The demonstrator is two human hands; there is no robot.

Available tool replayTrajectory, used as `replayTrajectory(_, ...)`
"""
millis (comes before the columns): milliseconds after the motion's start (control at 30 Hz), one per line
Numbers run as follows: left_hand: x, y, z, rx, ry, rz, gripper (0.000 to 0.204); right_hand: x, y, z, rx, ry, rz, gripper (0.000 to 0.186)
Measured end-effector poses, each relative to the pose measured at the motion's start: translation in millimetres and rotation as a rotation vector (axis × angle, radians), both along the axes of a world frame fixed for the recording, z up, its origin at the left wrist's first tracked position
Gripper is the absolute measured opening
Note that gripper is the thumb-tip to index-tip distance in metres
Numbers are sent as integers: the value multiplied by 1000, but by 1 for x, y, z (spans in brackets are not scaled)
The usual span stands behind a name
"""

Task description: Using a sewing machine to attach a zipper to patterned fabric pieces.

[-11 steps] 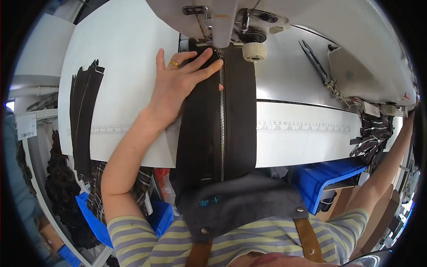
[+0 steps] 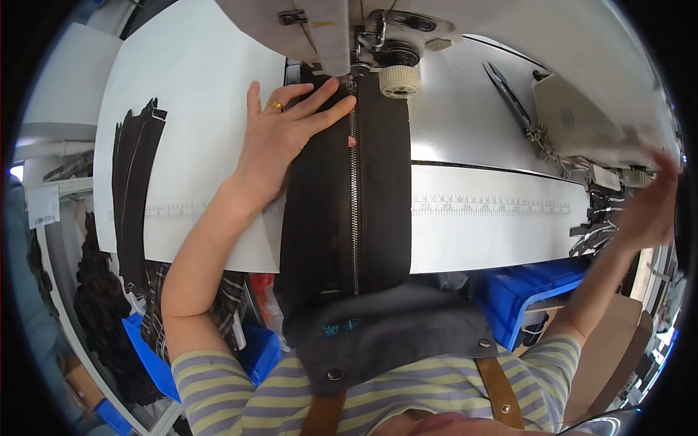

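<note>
My left hand (image 2: 283,134) lies on dark brown fabric (image 2: 316,218) with a long metal zipper (image 2: 354,189) down its middle, fingers spread, fingertips near the presser foot (image 2: 352,85) of the sewing machine (image 2: 331,33). A white knob (image 2: 398,81) sits just right of the foot. The fabric runs down toward a grey apron (image 2: 392,327). My right hand (image 2: 647,203) is motion-blurred at the machine's right end, beside a bundle of zipper pieces (image 2: 589,225); its fingers and anything in them are unclear.
Dark zippered strips (image 2: 134,189) lie on the white table (image 2: 189,102) to the left, which has a printed ruler band. Black tweezers (image 2: 509,94) rest on the metal bed at right. Blue bins (image 2: 520,291) and plaid fabric (image 2: 156,305) are below the table.
My right hand has moved leftward into clearer view at the machine's right end. The view has shifted slightly; my left hand still rests on the fabric near the foot.
</note>
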State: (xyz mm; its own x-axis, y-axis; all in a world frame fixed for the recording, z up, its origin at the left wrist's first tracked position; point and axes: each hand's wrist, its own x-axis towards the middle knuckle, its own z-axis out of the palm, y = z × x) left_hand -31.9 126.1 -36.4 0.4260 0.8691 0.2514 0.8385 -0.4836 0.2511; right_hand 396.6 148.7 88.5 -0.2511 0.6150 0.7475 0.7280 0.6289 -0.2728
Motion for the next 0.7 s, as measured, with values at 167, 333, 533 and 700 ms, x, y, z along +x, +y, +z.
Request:
replayTrajectory(167, 0, 0, -2, 8, 18, 8, 50, -170, 33, -112, -340, -248, 465, 30)
replayTrajectory(333, 0, 1, -8, 24, 22, 8, 54, -204, 92, -132, -677, -526, 380, 28)
replayTrajectory(533, -2, 1, -9, 50, 38, -15, 58, -220, 103, -151, -180, -240, 575, 29)
replayTrajectory(700, -2, 0, -8, 58, 1, -20, 62, -202, 110, -165, 283, -590, 443, 26)
